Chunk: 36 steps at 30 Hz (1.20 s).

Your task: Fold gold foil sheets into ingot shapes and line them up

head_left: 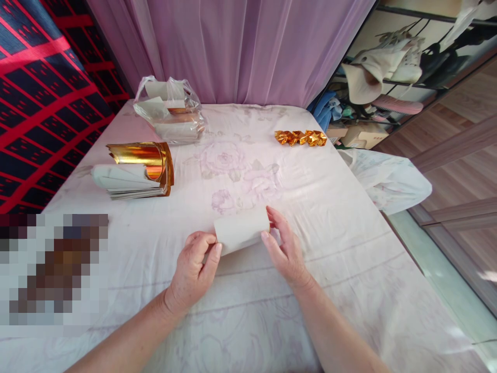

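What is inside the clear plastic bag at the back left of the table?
The plastic bag holds a stack of pale paper sheets with a gold-coloured edge showing; glare and creases in the plastic hide how many.

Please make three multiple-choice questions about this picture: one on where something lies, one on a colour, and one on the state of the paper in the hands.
1. Where does the plastic bag lie on the table?
A. far left, near the curtain
B. near right edge
C. under the hands

2. What colour are the folded pieces at the far right?
A. blue
B. gold
C. green

3. How is the paper held?
A. flat on the cloth
B. crumpled in one fist
C. rolled, one hand at each end

Answers: 1 A, the bag sits by the purple curtain. 2 B, they shine gold. 3 C, left hand and right hand pinch the ends of a curved roll.
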Each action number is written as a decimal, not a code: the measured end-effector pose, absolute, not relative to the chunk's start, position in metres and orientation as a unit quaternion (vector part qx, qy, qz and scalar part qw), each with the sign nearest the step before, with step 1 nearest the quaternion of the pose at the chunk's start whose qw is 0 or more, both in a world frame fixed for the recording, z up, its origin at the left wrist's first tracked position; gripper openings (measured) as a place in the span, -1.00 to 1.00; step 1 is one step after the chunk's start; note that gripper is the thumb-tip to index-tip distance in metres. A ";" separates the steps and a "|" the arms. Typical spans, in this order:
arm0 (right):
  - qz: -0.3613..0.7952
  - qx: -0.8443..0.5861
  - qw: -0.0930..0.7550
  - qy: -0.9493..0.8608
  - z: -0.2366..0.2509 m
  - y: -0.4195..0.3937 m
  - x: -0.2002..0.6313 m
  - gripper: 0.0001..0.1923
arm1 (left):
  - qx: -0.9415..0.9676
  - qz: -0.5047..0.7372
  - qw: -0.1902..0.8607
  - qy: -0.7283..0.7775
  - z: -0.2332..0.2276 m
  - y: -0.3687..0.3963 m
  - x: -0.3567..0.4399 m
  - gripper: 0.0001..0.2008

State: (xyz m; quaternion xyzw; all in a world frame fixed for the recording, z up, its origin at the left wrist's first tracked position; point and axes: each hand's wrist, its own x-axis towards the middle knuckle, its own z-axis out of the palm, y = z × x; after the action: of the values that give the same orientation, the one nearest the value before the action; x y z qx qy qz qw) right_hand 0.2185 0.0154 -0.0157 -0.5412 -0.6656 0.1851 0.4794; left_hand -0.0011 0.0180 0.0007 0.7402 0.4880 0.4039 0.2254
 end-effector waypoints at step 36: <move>0.116 -0.726 0.227 -0.639 -0.019 0.026 0.218 -0.78 | 0.928 0.174 0.084 0.319 -0.007 0.025 -0.004 -0.45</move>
State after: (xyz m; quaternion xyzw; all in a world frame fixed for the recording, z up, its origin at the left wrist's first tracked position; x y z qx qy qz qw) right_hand 0.2177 0.0259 -0.0188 -0.7257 -0.6392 0.1155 0.2269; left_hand -0.0039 0.0249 -0.0074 0.9278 0.3189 0.1741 0.0844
